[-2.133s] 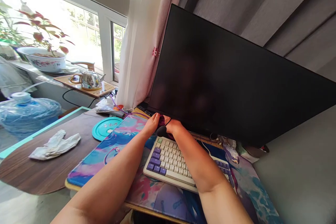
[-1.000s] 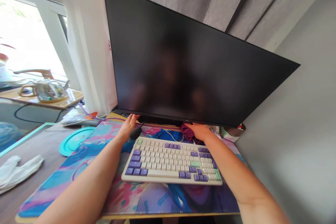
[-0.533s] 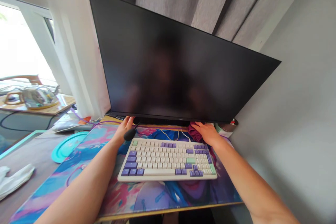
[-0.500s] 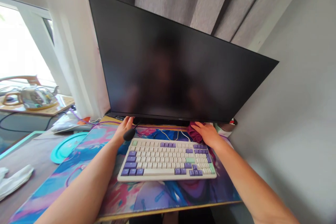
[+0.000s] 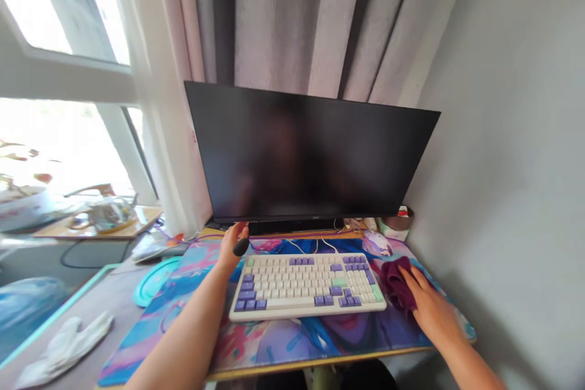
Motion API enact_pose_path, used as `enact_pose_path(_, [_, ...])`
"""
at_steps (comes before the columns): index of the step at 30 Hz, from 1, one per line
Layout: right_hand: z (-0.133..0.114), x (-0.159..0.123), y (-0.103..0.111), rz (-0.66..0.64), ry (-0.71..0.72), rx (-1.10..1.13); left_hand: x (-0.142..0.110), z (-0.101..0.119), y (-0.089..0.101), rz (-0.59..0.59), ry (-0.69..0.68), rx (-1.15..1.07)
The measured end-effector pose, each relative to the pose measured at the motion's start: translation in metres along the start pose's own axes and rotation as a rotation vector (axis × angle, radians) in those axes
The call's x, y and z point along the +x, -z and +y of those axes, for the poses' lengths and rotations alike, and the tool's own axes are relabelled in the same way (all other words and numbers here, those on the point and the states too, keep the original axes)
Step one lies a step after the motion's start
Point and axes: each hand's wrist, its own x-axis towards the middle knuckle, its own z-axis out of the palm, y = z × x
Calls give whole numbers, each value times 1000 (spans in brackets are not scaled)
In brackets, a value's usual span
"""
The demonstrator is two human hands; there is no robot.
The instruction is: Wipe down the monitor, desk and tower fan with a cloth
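My left hand (image 5: 233,242) reaches past the keyboard's far left corner and holds a small black microphone head (image 5: 241,247), its fingers curled round it. My right hand (image 5: 428,306) lies flat on a dark maroon cloth (image 5: 397,285) pressed onto the colourful desk mat (image 5: 292,341), just right of the white and purple keyboard (image 5: 307,284). A large dark monitor (image 5: 311,158) stands right behind the keyboard, its screen off.
A teal round lid (image 5: 153,280) and a crumpled white cloth (image 5: 68,341) lie on the brown table to the left. A kettle (image 5: 107,214) on a tray sits by the window. A grey wall (image 5: 512,164) closes the right side; curtains hang behind the monitor.
My right hand has pulled the maroon cloth from under the monitor's edge to the mat right of the keyboard. My head has lifted back. The left hand has stayed by the microphone.
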Motion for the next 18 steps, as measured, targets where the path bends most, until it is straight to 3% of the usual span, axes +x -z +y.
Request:
enact_pose_path(2, [-5, -9, -21, 44, -20, 14, -4, 6, 0, 38, -7, -32])
enact_pose_path(5, [-14, -11, -32, 86, -37, -13, -9, 18, -3, 44, 25, -112])
enact_pose_path(12, [-12, -11, -17, 84, -49, 66, -28, 55, -7, -182, 277, -395])
enact_pose_path(18, [-13, -12, -11, 81, -48, 117, -44, 88, -11, -271, 428, -572])
